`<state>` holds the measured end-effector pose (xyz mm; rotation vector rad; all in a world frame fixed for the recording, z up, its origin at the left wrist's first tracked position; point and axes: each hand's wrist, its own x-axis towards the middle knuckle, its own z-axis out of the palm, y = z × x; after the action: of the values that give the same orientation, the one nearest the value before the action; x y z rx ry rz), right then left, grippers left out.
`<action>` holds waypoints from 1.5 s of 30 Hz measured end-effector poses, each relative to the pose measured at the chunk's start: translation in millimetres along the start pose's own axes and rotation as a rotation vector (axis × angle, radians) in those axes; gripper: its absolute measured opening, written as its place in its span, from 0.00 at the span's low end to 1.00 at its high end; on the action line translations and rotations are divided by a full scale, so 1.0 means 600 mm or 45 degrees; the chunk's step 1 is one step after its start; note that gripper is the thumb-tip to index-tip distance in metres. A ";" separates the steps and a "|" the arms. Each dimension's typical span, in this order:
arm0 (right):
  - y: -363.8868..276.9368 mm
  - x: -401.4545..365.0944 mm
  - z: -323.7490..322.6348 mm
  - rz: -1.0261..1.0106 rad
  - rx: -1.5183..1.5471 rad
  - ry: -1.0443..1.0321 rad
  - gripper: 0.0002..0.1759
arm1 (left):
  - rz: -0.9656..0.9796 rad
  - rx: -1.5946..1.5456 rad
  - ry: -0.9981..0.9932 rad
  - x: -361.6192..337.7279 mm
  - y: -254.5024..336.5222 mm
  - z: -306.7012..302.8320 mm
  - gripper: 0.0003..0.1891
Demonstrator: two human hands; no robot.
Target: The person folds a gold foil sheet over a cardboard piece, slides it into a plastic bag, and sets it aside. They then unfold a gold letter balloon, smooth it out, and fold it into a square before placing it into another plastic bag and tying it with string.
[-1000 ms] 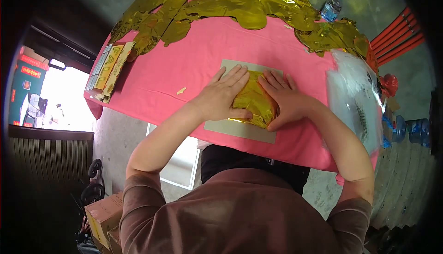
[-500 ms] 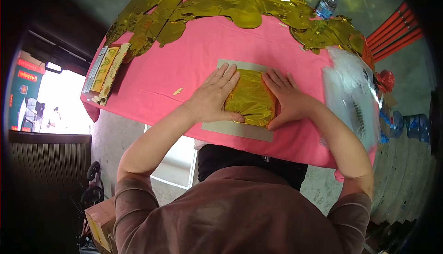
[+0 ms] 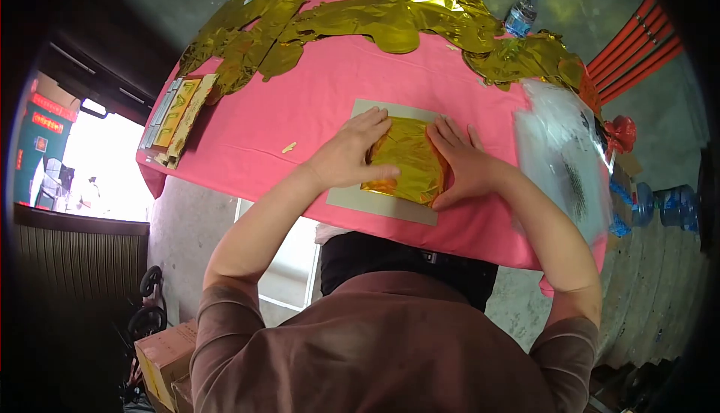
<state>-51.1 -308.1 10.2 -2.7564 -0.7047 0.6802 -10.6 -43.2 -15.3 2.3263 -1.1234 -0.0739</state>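
Note:
A folded gold foil sheet (image 3: 409, 162) lies on a flat grey board (image 3: 405, 212) on the pink tablecloth. My left hand (image 3: 356, 151) rests along the foil's left side, its fingers stretched out and the thumb over the foil. Along the right side lies my right hand (image 3: 465, 164), fingers extended and thumb spread towards the lower right corner. Both hands touch the foil's edges. The foil's surface is creased and shiny.
Large gold foil balloons (image 3: 360, 23) lie flat along the far edge. A water bottle (image 3: 521, 12) stands at the back right. Clear plastic bags (image 3: 559, 166) lie to the right, an opened box (image 3: 180, 117) at the left, and a small yellowish scrap (image 3: 289, 147) nearer the middle.
My left thumb has moved up over the foil, away from its near edge. The right hand stays about where it was. The whole view has shifted slightly.

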 end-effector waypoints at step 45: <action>0.052 -0.093 -0.028 0.156 -0.003 -0.074 0.78 | 0.328 0.052 0.142 0.161 0.080 0.069 0.22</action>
<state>-73.9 -364.4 36.4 -2.8105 -0.5517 0.7879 6.5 -157.2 -8.7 2.1704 -1.3667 0.1734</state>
